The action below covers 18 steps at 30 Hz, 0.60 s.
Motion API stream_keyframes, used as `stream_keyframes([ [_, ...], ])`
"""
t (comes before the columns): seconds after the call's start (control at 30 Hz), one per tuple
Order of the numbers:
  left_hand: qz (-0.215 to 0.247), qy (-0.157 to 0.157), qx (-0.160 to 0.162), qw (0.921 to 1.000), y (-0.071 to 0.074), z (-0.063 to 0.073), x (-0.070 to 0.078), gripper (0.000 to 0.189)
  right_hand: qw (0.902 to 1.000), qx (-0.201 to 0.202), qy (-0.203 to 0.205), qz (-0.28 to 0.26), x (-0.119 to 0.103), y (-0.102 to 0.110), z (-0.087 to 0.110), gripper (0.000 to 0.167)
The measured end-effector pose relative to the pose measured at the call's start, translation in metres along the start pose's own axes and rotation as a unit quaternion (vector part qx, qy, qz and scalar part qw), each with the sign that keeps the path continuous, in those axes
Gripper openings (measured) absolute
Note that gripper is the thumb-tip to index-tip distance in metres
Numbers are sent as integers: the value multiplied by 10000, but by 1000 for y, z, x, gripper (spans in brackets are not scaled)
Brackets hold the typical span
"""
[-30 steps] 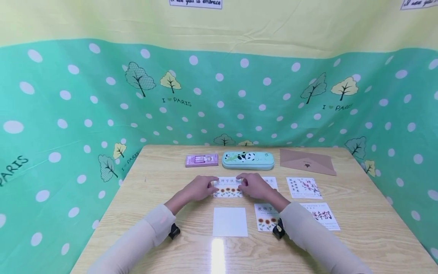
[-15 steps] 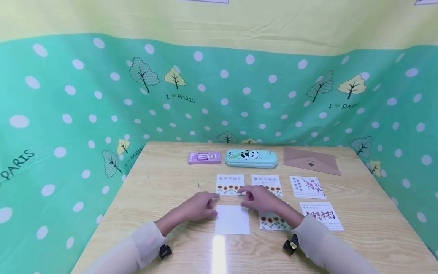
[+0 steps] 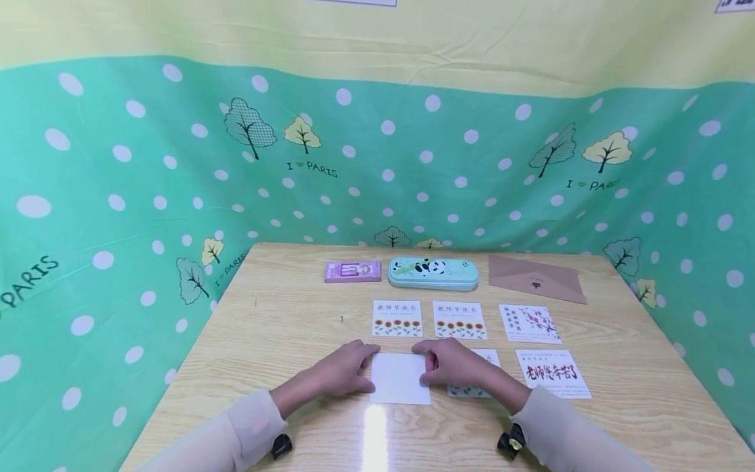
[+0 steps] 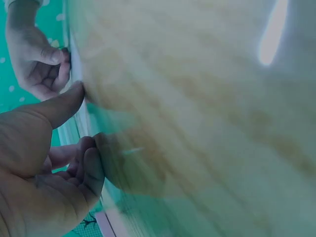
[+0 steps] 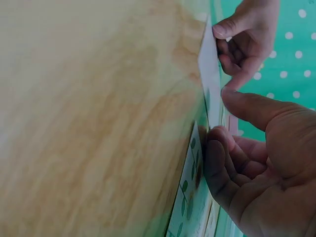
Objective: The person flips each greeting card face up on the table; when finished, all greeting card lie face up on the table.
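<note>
A blank white card lies on the table between my two hands. My left hand is at its left edge, forefinger near the far corner and thumb near the close one. Mirroring it, my right hand touches the right edge with forefinger and thumb apart. In the right wrist view the card shows nearly edge-on beside the fingertips. Just beyond lies a sunflower card with printed characters, with a matching sunflower card to its right. A third sunflower card is partly hidden under my right hand.
To the right lie a blossom card and a card with red lettering. Along the back are a purple box, a panda pencil case and a brown envelope. A dotted curtain hangs behind the table.
Both hands have left the sides of the upper left sunflower card and moved toward me, to the sides of the blank card. The cards appear to lie where they were.
</note>
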<state>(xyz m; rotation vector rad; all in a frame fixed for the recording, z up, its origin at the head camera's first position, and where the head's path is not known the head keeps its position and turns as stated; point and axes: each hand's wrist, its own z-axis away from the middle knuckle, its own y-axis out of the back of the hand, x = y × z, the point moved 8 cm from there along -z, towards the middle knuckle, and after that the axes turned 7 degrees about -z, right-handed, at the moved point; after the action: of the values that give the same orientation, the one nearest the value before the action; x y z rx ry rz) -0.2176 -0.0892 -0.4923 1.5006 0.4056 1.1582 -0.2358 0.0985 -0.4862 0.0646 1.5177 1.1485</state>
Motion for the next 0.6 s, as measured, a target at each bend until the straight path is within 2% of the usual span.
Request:
stream_keyframes([
  [0.33,-66,9,115,9999,-1,0,1,70,9996,162,-241,-55,-2,-5,4,57],
  [0.6,257,53,210,9994,1,1,1,67,9995,271,-168,9,-3,-5,5,60],
])
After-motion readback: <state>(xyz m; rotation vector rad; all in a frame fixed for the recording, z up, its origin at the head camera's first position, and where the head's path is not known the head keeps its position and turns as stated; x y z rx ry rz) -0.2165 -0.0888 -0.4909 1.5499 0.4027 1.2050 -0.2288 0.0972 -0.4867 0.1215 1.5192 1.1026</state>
